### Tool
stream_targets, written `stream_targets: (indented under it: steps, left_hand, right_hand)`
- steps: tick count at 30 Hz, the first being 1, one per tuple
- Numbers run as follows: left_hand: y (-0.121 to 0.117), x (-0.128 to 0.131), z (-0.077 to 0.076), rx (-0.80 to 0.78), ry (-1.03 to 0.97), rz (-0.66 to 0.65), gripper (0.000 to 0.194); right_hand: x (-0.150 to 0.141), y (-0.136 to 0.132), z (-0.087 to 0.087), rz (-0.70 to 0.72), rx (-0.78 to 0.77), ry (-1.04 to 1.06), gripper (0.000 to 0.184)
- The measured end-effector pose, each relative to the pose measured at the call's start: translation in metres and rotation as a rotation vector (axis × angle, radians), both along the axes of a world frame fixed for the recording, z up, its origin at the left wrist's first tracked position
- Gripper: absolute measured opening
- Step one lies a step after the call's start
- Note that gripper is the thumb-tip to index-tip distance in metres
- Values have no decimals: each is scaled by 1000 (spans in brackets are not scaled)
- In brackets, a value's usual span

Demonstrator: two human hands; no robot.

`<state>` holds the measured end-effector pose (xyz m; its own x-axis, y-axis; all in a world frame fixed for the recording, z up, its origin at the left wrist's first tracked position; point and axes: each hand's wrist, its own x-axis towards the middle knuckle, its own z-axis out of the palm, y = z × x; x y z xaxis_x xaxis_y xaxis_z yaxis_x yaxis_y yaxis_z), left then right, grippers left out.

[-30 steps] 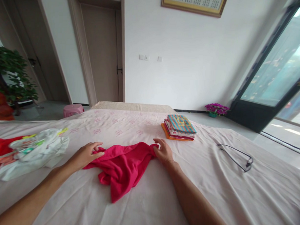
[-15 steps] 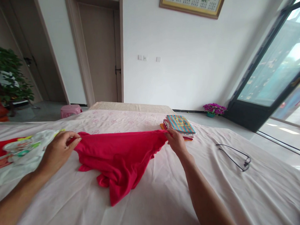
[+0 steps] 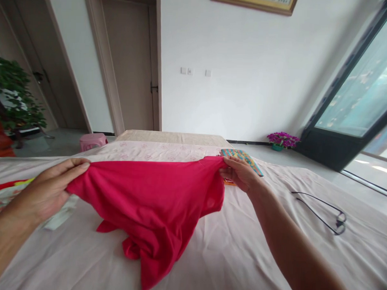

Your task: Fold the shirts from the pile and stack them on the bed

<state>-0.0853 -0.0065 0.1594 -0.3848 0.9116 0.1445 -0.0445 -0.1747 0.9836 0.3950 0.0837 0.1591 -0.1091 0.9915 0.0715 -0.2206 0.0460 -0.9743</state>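
Note:
A crimson garment [image 3: 147,194] hangs stretched between my two hands, its top edge taut and its lower part bunched on the pale bedsheet [image 3: 240,256]. Its exact kind does not show. My left hand [image 3: 57,186] pinches the left upper corner between thumb and fingers. At the right upper corner, my right hand [image 3: 240,172] grips the cloth in closed fingers. Behind that hand lies a stack of folded clothes, topped by a blue and orange striped piece [image 3: 244,157], partly hidden. Loose white and red clothes [image 3: 7,193] lie beyond my left forearm, which covers part of them.
Black-framed glasses [image 3: 330,217] rest on the sheet to the right. Past the bed stand a pink stool [image 3: 93,141], a potted purple flower plant [image 3: 282,141] and a leafy green plant [image 3: 14,100]. A closed door [image 3: 129,66] is in the far wall.
Both hands have moved outward and the garment's upper edge is raised and spread wider. More of the folded stack and the white clothes is covered. The view has shifted slightly.

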Motion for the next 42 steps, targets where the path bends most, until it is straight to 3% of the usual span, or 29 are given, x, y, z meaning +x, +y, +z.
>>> stream_targets:
  steps: [3,6,8,10,12,14,17,19,22,24,27,30,33,35,39,42]
  left_hand:
    - [49,-6,1,18,-15,17,46]
    - [101,-11,0,44,109,127,42]
    - [124,-14,-5,30,182,169,51]
    - [133,-17,-17,-13,268,194,60]
    - [128,-20,-37,-72,470,198,59]
    - [111,-21,-59,-130,688,137,49]
    - [74,-18,-86,-181,818,-118,37]
    - [47,-13,-96,-213,894,-323,33]
    - [15,-4,-104,-210,1064,-523,26]
    - [3,1,-108,-150,1159,-554,27]
    - [0,8,-114,-75,1200,-511,15]
    - [10,15,-112,-87,1092,-370,19]
    - [24,22,-97,-119,911,-191,28]
    - [31,28,-84,-124,800,-135,33]
    - [40,36,-66,-147,587,-239,40]
    - [42,31,-57,-203,595,-340,47]
  right_hand:
    - [-18,49,4,-76,15,44,16]
    - [-46,100,9,-234,95,-50,11]
    - [-63,123,6,-266,148,-227,26]
    - [-76,128,-7,-272,235,-397,39]
    - [-84,115,-32,-205,318,-497,37]
    - [-88,88,-61,-6,321,-531,28]
    - [-85,37,-89,203,328,-679,19]
    - [-80,6,-93,362,310,-812,19]
    - [-77,-29,-87,459,446,-1040,39]
    - [-80,-43,-85,407,565,-1175,43]
    - [-92,-44,-90,286,625,-1234,23]
    - [-103,-23,-96,187,478,-1052,21]
    - [-113,7,-94,85,165,-694,22]
    - [-120,24,-89,20,43,-501,24]
    - [-131,36,-79,-25,98,-453,14]
    - [-133,29,-74,52,189,-657,20]
